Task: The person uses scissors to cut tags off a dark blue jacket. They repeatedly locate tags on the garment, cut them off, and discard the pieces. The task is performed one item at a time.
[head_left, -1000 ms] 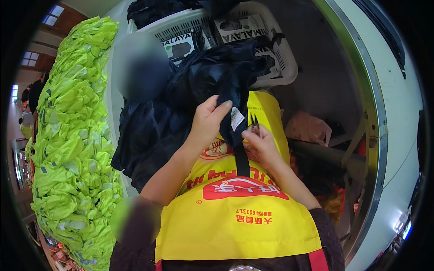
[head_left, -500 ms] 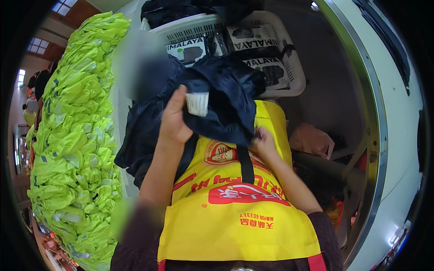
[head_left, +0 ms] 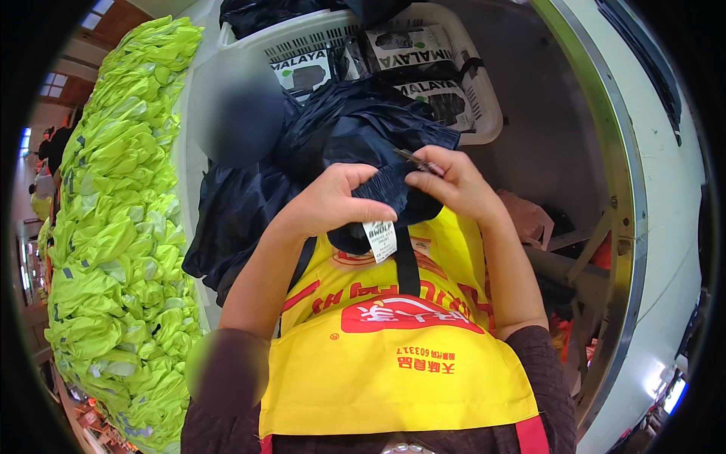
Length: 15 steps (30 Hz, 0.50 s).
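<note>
Navy fabric (head_left: 348,125) is heaped between a white basket (head_left: 490,125) and a yellow apron (head_left: 401,412), with a ribbed, gathered portion (head_left: 389,185) positioned over the apron's upper part. This portion is grasped by the left hand (head_left: 333,200), the thumb and fingers being closed on the cloth. A white label (head_left: 381,242) is suspended just below the left thumb, with its printed face visible. A small pointed metal tool (head_left: 427,164) is gripped by the right hand (head_left: 457,185) between thumb and fingers, its tip directed to the upper left. The cloth edge is located at the right thumb; whether it is also pinched cannot be told. A black strap (head_left: 407,272) is seen against the apron, below the fabric. Black-and-white packages (head_left: 302,77) are contained in the basket. At the left, bright yellow-green fabric pieces (head_left: 125,227) are piled in a long heap.
</note>
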Each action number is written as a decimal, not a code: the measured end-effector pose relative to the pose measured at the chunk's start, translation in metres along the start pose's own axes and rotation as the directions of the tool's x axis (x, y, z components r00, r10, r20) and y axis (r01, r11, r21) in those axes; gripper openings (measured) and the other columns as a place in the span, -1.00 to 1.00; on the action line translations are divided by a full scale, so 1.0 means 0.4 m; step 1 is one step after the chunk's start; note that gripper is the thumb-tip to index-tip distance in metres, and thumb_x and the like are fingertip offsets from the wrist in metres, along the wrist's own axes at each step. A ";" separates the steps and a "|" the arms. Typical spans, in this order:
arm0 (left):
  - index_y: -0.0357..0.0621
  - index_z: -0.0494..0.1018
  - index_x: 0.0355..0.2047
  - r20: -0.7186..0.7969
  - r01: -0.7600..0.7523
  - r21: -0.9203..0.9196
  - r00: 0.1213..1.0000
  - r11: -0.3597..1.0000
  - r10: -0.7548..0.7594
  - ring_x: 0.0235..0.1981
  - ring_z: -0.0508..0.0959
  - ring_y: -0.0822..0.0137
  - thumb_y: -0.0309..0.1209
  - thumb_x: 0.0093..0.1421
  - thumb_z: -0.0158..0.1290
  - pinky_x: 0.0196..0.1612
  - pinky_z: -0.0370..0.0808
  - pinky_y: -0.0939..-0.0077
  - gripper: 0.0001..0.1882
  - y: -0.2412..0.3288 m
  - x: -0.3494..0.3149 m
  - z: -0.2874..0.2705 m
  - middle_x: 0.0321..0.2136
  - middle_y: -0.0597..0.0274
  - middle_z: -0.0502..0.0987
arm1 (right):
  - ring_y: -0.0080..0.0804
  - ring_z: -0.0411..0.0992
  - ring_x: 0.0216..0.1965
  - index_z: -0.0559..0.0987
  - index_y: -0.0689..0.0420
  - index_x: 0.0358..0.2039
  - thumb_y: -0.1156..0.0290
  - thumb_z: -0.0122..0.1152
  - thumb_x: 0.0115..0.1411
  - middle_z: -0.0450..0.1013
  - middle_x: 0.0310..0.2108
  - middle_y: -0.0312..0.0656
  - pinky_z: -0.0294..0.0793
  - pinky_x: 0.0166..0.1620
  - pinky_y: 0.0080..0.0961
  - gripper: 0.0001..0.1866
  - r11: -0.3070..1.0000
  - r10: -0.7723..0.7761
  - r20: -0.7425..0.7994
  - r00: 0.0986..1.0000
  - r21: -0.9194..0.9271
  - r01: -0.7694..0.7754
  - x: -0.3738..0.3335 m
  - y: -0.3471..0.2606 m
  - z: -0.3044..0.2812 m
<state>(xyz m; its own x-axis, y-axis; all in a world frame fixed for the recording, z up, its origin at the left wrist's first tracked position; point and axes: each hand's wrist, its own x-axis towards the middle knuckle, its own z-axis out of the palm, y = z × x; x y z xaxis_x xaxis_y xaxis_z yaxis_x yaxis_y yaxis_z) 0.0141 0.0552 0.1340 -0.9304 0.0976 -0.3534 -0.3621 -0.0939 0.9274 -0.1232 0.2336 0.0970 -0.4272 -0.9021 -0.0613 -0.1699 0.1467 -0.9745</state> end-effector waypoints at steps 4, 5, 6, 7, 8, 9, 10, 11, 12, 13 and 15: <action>-0.30 0.50 -0.37 -0.098 0.113 0.086 0.990 0.990 -0.104 -0.45 0.48 0.62 -0.50 -0.06 0.23 -0.34 0.44 0.70 -0.78 -0.037 -0.004 -0.006 -0.45 0.32 0.55 | -0.70 0.20 -0.49 0.49 0.23 -0.41 0.42 0.23 0.07 0.29 -0.59 -0.43 0.22 -0.42 -0.68 -0.84 0.999 -0.045 -0.059 0.997 -0.001 0.045 0.008 -0.029 -0.041; -0.29 0.51 -0.39 -0.092 0.110 0.093 0.991 0.990 -0.102 -0.45 0.48 0.62 -0.49 -0.02 0.21 -0.35 0.44 0.69 -0.82 -0.038 -0.004 0.001 -0.46 0.32 0.55 | -0.70 0.19 -0.50 0.49 0.23 -0.41 0.40 0.23 0.07 0.29 -0.59 -0.43 0.21 -0.42 -0.69 -0.83 0.998 -0.061 -0.081 0.995 0.004 0.062 0.014 -0.018 -0.048; -0.29 0.51 -0.39 -0.110 0.110 0.059 0.989 0.992 -0.103 -0.45 0.48 0.62 -0.48 -0.01 0.20 -0.35 0.43 0.69 -0.83 -0.038 -0.005 0.007 -0.47 0.33 0.55 | -0.70 0.19 -0.50 0.49 0.22 -0.41 0.39 0.24 0.07 0.28 -0.59 -0.43 0.20 -0.43 -0.69 -0.83 0.997 -0.077 -0.104 0.992 0.008 0.079 0.019 -0.007 -0.053; -0.29 0.51 -0.39 -0.127 0.106 0.027 0.987 0.994 -0.101 -0.46 0.48 0.62 -0.48 0.00 0.19 -0.35 0.43 0.70 -0.84 -0.036 -0.002 0.013 -0.47 0.33 0.55 | -0.70 0.17 -0.51 0.49 0.21 -0.41 0.37 0.24 0.07 0.27 -0.60 -0.44 0.18 -0.44 -0.70 -0.82 0.996 -0.069 -0.107 0.992 0.040 0.074 0.020 -0.003 -0.060; -0.29 0.51 -0.39 -0.144 0.100 -0.006 0.984 0.995 -0.100 -0.46 0.48 0.63 -0.47 0.02 0.18 -0.36 0.42 0.71 -0.84 -0.035 0.000 0.017 -0.47 0.34 0.55 | -0.69 0.17 -0.51 0.49 0.21 -0.42 0.37 0.24 0.07 0.26 -0.60 -0.44 0.18 -0.44 -0.70 -0.82 0.996 -0.069 -0.083 0.994 0.046 0.073 0.023 -0.005 -0.061; -0.28 0.50 -0.40 -0.112 0.045 0.021 0.993 0.999 -0.043 -0.47 0.48 0.63 -0.47 0.04 0.17 -0.37 0.42 0.73 -0.86 -0.046 0.005 0.018 -0.48 0.35 0.55 | -0.69 0.16 -0.51 0.49 0.21 -0.42 0.36 0.24 0.07 0.26 -0.60 -0.44 0.17 -0.44 -0.70 -0.82 0.996 -0.069 -0.058 0.996 0.052 0.072 0.026 -0.010 -0.063; -0.27 0.50 -0.40 -0.093 0.041 -0.004 0.995 0.999 -0.041 -0.47 0.48 0.63 -0.47 0.05 0.16 -0.37 0.42 0.73 -0.86 -0.044 0.007 0.020 -0.48 0.35 0.55 | -0.69 0.16 -0.51 0.49 0.21 -0.42 0.36 0.24 0.07 0.25 -0.60 -0.45 0.17 -0.44 -0.70 -0.82 0.996 -0.065 -0.036 0.997 0.057 0.067 0.026 -0.013 -0.064; -0.27 0.49 -0.40 -0.074 0.038 -0.029 0.996 0.999 -0.040 -0.47 0.48 0.63 -0.47 0.05 0.16 -0.37 0.42 0.73 -0.87 -0.041 0.009 0.022 -0.48 0.35 0.54 | -0.70 0.15 -0.51 0.49 0.22 -0.42 0.35 0.25 0.06 0.25 -0.59 -0.45 0.16 -0.44 -0.70 -0.80 0.997 -0.050 -0.039 0.998 0.061 0.052 0.029 -0.012 -0.063; -0.26 0.49 -0.40 -0.055 0.034 -0.053 0.998 0.998 -0.037 -0.47 0.48 0.63 -0.47 0.05 0.15 -0.38 0.42 0.73 -0.87 -0.037 0.011 0.025 -0.48 0.36 0.54 | -0.71 0.15 -0.51 0.49 0.22 -0.42 0.35 0.25 0.06 0.25 -0.59 -0.46 0.16 -0.44 -0.70 -0.79 0.995 -0.056 -0.034 0.998 0.078 0.058 0.032 -0.014 -0.063; -0.26 0.48 -0.38 -0.059 0.030 -0.052 0.998 0.998 -0.033 -0.47 0.48 0.63 -0.48 0.07 0.14 -0.38 0.42 0.72 -0.87 -0.033 0.014 0.025 -0.47 0.36 0.54 | -0.71 0.15 -0.52 0.49 0.22 -0.42 0.35 0.26 0.06 0.25 -0.59 -0.46 0.16 -0.44 -0.70 -0.79 0.993 -0.063 -0.026 0.998 0.093 0.066 0.037 -0.020 -0.063; -0.26 0.47 -0.37 -0.036 0.014 -0.060 0.999 0.998 -0.017 -0.46 0.47 0.64 -0.46 0.09 0.12 -0.37 0.42 0.72 -0.87 -0.030 0.017 0.027 -0.46 0.37 0.54 | -0.72 0.15 -0.52 0.50 0.20 -0.42 0.34 0.26 0.05 0.25 -0.60 -0.47 0.15 -0.44 -0.71 -0.80 0.991 -0.062 -0.008 0.998 0.121 0.063 0.040 -0.027 -0.067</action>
<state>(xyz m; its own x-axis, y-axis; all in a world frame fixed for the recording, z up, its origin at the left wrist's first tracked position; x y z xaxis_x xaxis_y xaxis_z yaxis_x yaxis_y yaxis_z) 0.0127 0.0678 0.1218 -0.9257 0.0639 -0.3729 -0.3783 -0.1514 0.9132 -0.1520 0.2285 0.1123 -0.4225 -0.9063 0.0009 -0.0875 0.0398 -0.9954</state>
